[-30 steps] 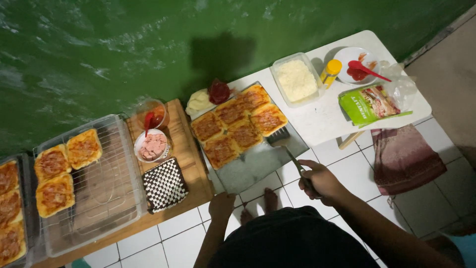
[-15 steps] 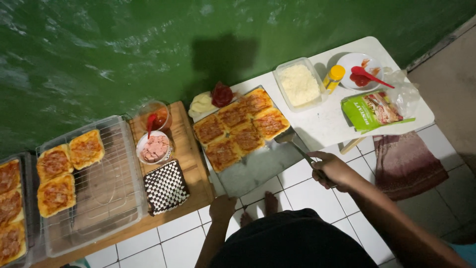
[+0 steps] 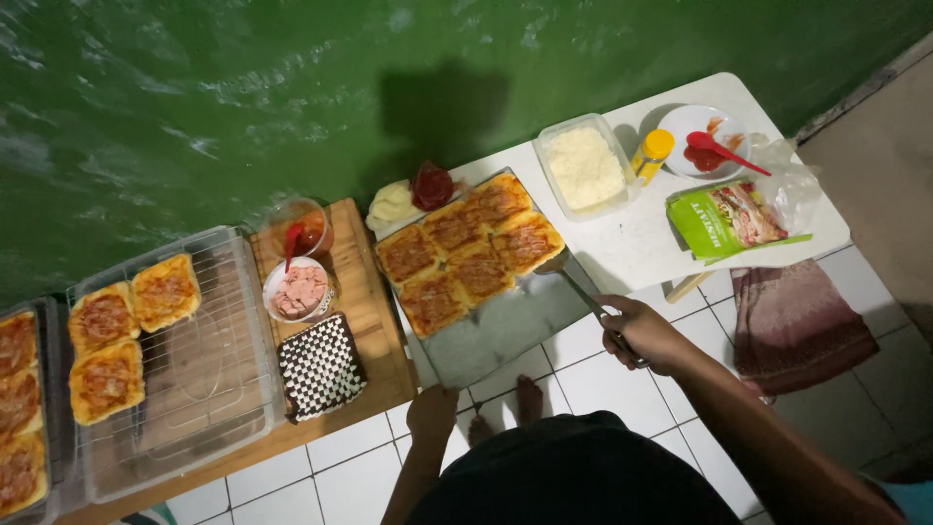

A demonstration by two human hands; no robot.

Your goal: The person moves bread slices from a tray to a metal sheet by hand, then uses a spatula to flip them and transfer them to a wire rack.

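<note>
My right hand [image 3: 643,335] is wrapped tight around a spatula [image 3: 575,288] handle, its blade touching the toasts [image 3: 466,251] on the tray [image 3: 505,331] at ten o'clock. My left hand [image 3: 431,412] presses the tray's near edge, fingers hidden.

A green packet [image 3: 734,219] (beside the red spoon's [image 3: 724,151] plate [image 3: 714,131]) lies flat.

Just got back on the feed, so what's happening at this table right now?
A person stands over a metal baking tray holding six topped toast squares. The right hand grips a spatula, its blade at the edge of the right-most toast. The left hand rests at the tray's near edge. To the left, three more toasts sit on a wire rack in a clear container. A tub of grated cheese and a green packet lie on the white table.
</note>
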